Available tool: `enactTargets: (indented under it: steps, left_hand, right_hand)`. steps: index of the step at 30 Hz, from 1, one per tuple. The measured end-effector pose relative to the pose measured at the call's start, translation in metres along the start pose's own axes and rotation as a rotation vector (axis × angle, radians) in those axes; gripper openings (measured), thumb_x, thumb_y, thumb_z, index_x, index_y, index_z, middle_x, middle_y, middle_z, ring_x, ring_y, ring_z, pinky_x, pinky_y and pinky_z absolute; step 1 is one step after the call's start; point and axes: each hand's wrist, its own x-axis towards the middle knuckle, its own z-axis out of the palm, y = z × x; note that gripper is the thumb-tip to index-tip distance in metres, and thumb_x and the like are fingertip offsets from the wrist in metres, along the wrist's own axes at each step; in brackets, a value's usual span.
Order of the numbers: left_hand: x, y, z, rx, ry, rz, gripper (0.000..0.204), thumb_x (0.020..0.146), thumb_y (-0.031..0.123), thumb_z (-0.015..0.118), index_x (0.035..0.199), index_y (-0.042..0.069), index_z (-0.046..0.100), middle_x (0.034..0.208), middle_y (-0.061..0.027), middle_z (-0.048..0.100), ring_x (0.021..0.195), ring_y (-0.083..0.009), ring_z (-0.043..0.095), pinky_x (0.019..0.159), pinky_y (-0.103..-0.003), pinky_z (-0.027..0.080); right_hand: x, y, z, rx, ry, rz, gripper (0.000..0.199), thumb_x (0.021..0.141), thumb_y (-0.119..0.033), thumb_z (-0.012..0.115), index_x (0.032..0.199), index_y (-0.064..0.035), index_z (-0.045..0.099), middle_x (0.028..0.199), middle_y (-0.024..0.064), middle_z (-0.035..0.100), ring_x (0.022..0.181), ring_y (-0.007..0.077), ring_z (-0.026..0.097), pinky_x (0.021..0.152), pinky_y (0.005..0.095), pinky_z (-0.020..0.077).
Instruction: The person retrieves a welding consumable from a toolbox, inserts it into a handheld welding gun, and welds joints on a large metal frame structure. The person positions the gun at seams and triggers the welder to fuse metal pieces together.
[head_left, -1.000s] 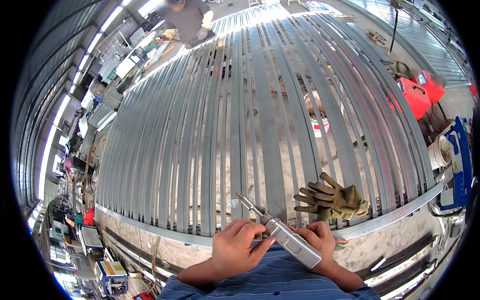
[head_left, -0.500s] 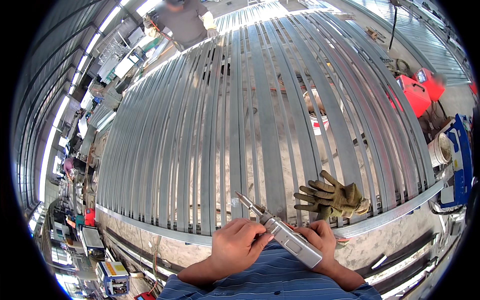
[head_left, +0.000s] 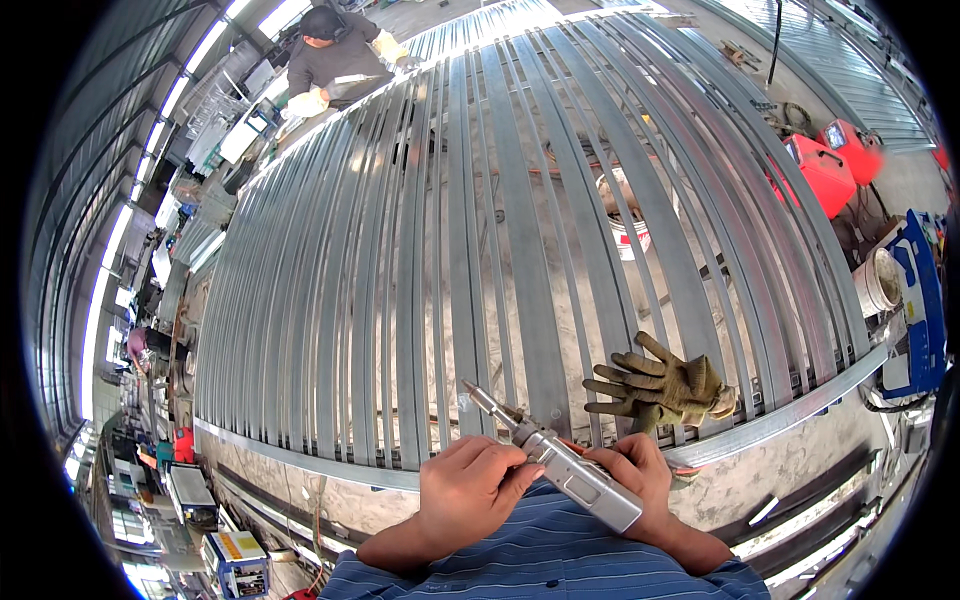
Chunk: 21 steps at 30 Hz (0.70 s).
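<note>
I hold a grey metal welding torch (head_left: 560,462) with both hands close to my chest, its thin nozzle pointing up and left over a large frame of long grey metal slats (head_left: 480,230). My left hand (head_left: 468,490) wraps the front of the torch body, fingers curled over it. My right hand (head_left: 630,475) grips the rear of the handle from below. A pair of olive work gloves (head_left: 660,385) lies on the slats just right of the torch tip.
Another person (head_left: 335,60) in a dark top and light gloves bends over the far end of the frame. Red welding machines (head_left: 830,170) stand at the right, with a white bucket (head_left: 878,282) and a blue cart (head_left: 925,300). Shelves and machines line the left.
My hands and the torch have hardly shifted. The person at the far end of the frame has moved left along its edge.
</note>
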Motion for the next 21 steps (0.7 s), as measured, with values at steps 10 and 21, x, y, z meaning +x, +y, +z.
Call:
enactTargets:
  steps: [10, 21]
  left_hand:
    - [0.004, 0.007, -0.004, -0.047, -0.036, -0.076, 0.025, 0.079, 0.012, 0.086, 0.098, 0.005, 0.071, 0.08, -0.0083, 0.071, 0.069, -0.0245, 0.069, 0.056, -0.035, 0.054]
    - [-0.01, -0.001, 0.008, -0.204, 0.051, -0.186, 0.034, 0.083, 0.009, 0.084, 0.111, 0.002, 0.066, 0.079, -0.0062, 0.07, 0.064, -0.017, 0.065, 0.055, -0.03, 0.054]
  right_hand:
    - [0.001, 0.001, -0.003, -0.012, 0.014, -0.004, 0.042, 0.072, -0.024, 0.081, 0.112, -0.0143, 0.075, 0.09, 0.0075, 0.057, 0.084, 0.0285, 0.06, 0.069, 0.04, 0.0494]
    - [-0.002, 0.007, -0.002, 0.058, 0.056, 0.027, 0.042, 0.072, -0.022, 0.083, 0.112, -0.0146, 0.075, 0.09, 0.0071, 0.057, 0.084, 0.0271, 0.06, 0.069, 0.0392, 0.0495]
